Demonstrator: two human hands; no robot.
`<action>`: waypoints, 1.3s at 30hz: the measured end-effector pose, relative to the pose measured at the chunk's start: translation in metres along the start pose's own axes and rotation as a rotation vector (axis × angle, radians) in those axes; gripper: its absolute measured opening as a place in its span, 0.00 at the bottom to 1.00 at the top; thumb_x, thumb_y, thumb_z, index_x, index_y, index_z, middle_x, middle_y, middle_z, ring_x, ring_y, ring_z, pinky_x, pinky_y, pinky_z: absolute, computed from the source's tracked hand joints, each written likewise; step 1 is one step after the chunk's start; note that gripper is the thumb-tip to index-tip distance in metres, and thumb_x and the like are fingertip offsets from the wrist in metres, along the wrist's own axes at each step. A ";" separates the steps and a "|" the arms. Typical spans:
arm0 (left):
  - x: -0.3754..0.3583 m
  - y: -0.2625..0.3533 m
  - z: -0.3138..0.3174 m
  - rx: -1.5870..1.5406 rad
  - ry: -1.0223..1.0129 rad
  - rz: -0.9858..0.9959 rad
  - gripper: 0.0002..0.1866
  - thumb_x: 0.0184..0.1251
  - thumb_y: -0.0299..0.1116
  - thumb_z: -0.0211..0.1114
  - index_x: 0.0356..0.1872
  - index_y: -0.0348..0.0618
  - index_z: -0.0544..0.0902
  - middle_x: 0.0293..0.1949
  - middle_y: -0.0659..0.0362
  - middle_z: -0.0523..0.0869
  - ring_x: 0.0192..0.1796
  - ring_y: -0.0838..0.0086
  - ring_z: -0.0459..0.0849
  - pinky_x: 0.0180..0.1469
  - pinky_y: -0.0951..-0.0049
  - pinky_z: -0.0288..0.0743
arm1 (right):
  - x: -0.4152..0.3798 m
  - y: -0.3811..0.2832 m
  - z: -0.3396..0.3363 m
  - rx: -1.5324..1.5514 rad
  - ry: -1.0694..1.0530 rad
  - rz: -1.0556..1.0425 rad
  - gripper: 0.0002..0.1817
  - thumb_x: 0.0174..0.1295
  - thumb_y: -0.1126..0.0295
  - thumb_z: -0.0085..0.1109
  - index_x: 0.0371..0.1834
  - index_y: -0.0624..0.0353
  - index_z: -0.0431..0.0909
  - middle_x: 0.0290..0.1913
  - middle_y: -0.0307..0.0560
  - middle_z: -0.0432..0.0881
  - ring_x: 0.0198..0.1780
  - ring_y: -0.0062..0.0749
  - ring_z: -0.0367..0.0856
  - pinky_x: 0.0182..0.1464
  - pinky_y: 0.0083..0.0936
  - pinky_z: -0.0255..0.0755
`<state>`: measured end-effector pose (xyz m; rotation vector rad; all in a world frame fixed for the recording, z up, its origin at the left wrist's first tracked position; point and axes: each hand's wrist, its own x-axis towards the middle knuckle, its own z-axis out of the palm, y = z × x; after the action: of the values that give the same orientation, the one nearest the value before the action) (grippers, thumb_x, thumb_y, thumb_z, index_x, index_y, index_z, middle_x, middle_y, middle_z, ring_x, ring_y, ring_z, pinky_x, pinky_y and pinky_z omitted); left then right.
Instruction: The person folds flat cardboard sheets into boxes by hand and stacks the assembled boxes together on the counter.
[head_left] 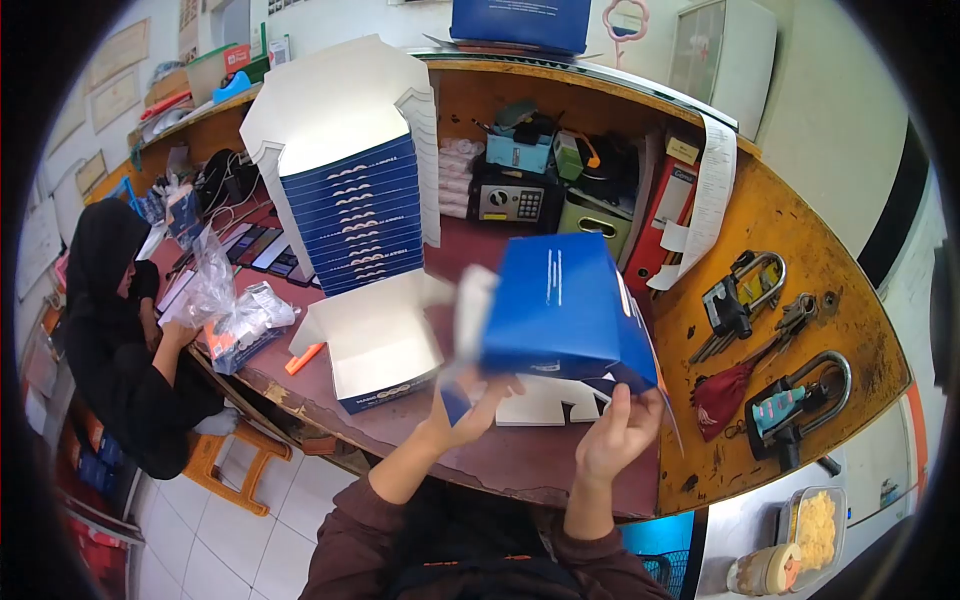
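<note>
A blue cardboard box (550,295), with white inner flaps, is held tilted above the desk between my two hands. My left hand (470,408) grips its lower left edge, the fingertips partly hidden beneath the box. At the lower right corner, my right hand (622,430) pinches a flap between thumb and fingers. A white flap on the box's left side is blurred. Below it, a flat white cardboard piece (532,408) with cut slots shows on the desk. Left of my hands stands an open box (385,345) with a white inside, in front of a tall stack of nested blue boxes (352,215).
A small safe (512,203) and red binder (672,215) fill the shelf behind. Large padlocks (735,305) hang on the right wooden panel. At left, a person in black (125,350) sits near a plastic-wrapped package (240,325). An orange cutter (305,358) lies by the open box.
</note>
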<state>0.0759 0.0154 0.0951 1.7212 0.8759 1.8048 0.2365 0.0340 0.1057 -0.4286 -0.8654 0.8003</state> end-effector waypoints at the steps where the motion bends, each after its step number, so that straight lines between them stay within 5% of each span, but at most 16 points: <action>1: 0.000 -0.003 0.002 -0.007 0.014 0.073 0.19 0.59 0.17 0.55 0.52 0.31 0.66 0.34 0.53 0.79 0.31 0.74 0.81 0.32 0.77 0.76 | -0.006 0.002 -0.002 -0.072 -0.008 -0.077 0.09 0.55 0.82 0.53 0.40 0.69 0.72 0.41 0.46 0.78 0.42 0.24 0.75 0.44 0.19 0.67; 3: -0.003 -0.001 0.013 -0.015 0.028 0.139 0.20 0.60 0.17 0.52 0.54 0.31 0.62 0.33 0.51 0.78 0.28 0.73 0.81 0.30 0.78 0.76 | -0.022 0.006 0.008 0.101 -0.008 -0.044 0.05 0.54 0.81 0.54 0.34 0.68 0.75 0.43 0.48 0.78 0.45 0.24 0.74 0.42 0.20 0.69; 4: -0.003 0.004 0.024 -0.105 0.086 0.115 0.22 0.59 0.17 0.53 0.55 0.31 0.59 0.34 0.51 0.78 0.27 0.73 0.80 0.28 0.78 0.76 | -0.030 0.007 0.021 0.099 0.049 0.137 0.13 0.58 0.78 0.53 0.47 0.62 0.71 0.42 0.46 0.78 0.43 0.29 0.77 0.50 0.25 0.69; 6: -0.006 0.007 0.042 -0.262 0.175 -0.016 0.29 0.57 0.16 0.56 0.58 0.34 0.52 0.36 0.51 0.77 0.23 0.76 0.77 0.22 0.79 0.73 | -0.036 -0.004 0.045 0.483 0.067 0.425 0.13 0.58 0.77 0.54 0.47 0.57 0.72 0.41 0.42 0.79 0.39 0.27 0.77 0.46 0.21 0.69; 9: -0.005 0.008 0.037 -0.160 0.169 0.002 0.23 0.61 0.22 0.56 0.56 0.35 0.59 0.38 0.52 0.77 0.24 0.76 0.77 0.22 0.79 0.72 | -0.019 -0.002 0.034 0.604 -0.095 0.648 0.14 0.57 0.77 0.55 0.47 0.53 0.73 0.41 0.39 0.79 0.38 0.26 0.76 0.42 0.18 0.69; 12: -0.002 0.003 0.016 -0.361 0.087 -0.268 0.15 0.65 0.29 0.54 0.50 0.37 0.67 0.39 0.55 0.77 0.30 0.78 0.77 0.29 0.78 0.72 | -0.010 0.010 0.011 0.733 -0.275 0.537 0.16 0.56 0.80 0.55 0.48 0.54 0.72 0.41 0.39 0.79 0.38 0.24 0.76 0.40 0.17 0.68; 14: 0.005 0.025 0.008 -1.437 0.391 -0.571 0.11 0.67 0.34 0.51 0.44 0.40 0.74 0.35 0.58 0.78 0.36 0.80 0.76 0.37 0.75 0.70 | -0.009 0.017 0.010 0.791 -0.373 0.395 0.18 0.55 0.82 0.54 0.49 0.55 0.72 0.43 0.40 0.79 0.43 0.26 0.75 0.45 0.20 0.69; 16: 0.002 0.015 0.005 -1.406 0.237 -0.546 0.09 0.64 0.31 0.56 0.42 0.40 0.77 0.33 0.60 0.79 0.38 0.81 0.75 0.40 0.77 0.68 | -0.015 0.002 0.035 0.252 0.051 0.273 0.22 0.53 0.83 0.56 0.53 0.56 0.69 0.46 0.41 0.77 0.46 0.29 0.75 0.54 0.27 0.67; 19: -0.012 0.006 0.013 -0.079 0.248 -0.360 0.05 0.56 0.28 0.66 0.31 0.37 0.82 0.27 0.64 0.80 0.28 0.85 0.73 0.31 0.84 0.65 | -0.021 0.011 0.023 0.238 -0.022 0.208 0.23 0.54 0.82 0.56 0.55 0.58 0.67 0.49 0.44 0.75 0.52 0.31 0.72 0.59 0.30 0.62; 22: -0.019 0.005 0.023 -0.083 0.338 -0.545 0.09 0.59 0.33 0.65 0.25 0.36 0.82 0.18 0.65 0.78 0.18 0.86 0.70 0.20 0.85 0.61 | -0.036 0.002 0.047 0.488 -0.061 0.420 0.21 0.55 0.79 0.56 0.54 0.58 0.67 0.44 0.44 0.77 0.45 0.30 0.76 0.51 0.29 0.70; 23: -0.015 0.007 0.028 -0.265 0.367 -0.540 0.14 0.61 0.36 0.63 0.22 0.36 0.82 0.13 0.65 0.75 0.12 0.86 0.65 0.14 0.86 0.56 | -0.048 0.049 0.011 0.502 -0.222 0.747 0.19 0.56 0.77 0.55 0.52 0.58 0.68 0.40 0.44 0.78 0.37 0.29 0.77 0.39 0.26 0.74; 24: -0.015 0.008 0.026 -0.265 0.371 -0.539 0.14 0.61 0.36 0.63 0.22 0.36 0.82 0.13 0.65 0.75 0.12 0.86 0.65 0.14 0.86 0.56 | -0.047 0.027 0.030 0.564 -0.235 0.686 0.18 0.57 0.75 0.55 0.51 0.59 0.68 0.39 0.44 0.78 0.33 0.29 0.76 0.32 0.24 0.75; 28: -0.019 0.020 0.005 -0.190 0.051 -0.630 0.23 0.68 0.43 0.53 0.22 0.32 0.82 0.13 0.63 0.75 0.10 0.84 0.67 0.14 0.86 0.57 | -0.026 0.019 0.025 0.449 -0.138 0.794 0.16 0.58 0.76 0.54 0.50 0.60 0.68 0.39 0.46 0.78 0.41 0.33 0.78 0.41 0.26 0.76; 30: -0.022 0.027 -0.007 -0.271 -0.234 -0.707 0.25 0.70 0.44 0.46 0.28 0.31 0.82 0.15 0.61 0.76 0.10 0.82 0.68 0.15 0.85 0.60 | -0.021 0.020 0.024 0.404 -0.099 0.613 0.13 0.60 0.76 0.51 0.49 0.55 0.70 0.45 0.43 0.79 0.42 0.29 0.79 0.49 0.29 0.73; 34: -0.030 0.014 -0.010 -0.564 -0.131 -0.635 0.23 0.69 0.46 0.45 0.48 0.32 0.72 0.28 0.57 0.78 0.18 0.77 0.74 0.19 0.81 0.68 | -0.029 0.016 0.029 0.344 -0.135 0.548 0.15 0.59 0.77 0.52 0.50 0.57 0.70 0.45 0.44 0.79 0.43 0.30 0.78 0.48 0.28 0.73; 39: -0.027 0.019 0.003 -0.651 0.185 -0.779 0.14 0.65 0.42 0.56 0.30 0.40 0.76 0.19 0.63 0.76 0.14 0.78 0.71 0.17 0.81 0.64 | -0.041 0.022 0.031 0.179 -0.153 0.446 0.19 0.57 0.79 0.53 0.53 0.59 0.69 0.46 0.45 0.78 0.46 0.32 0.77 0.49 0.29 0.72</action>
<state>0.0822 -0.0163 0.0907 0.6738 0.7562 1.4652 0.1863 0.0173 0.0897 -0.4105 -0.8415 1.3255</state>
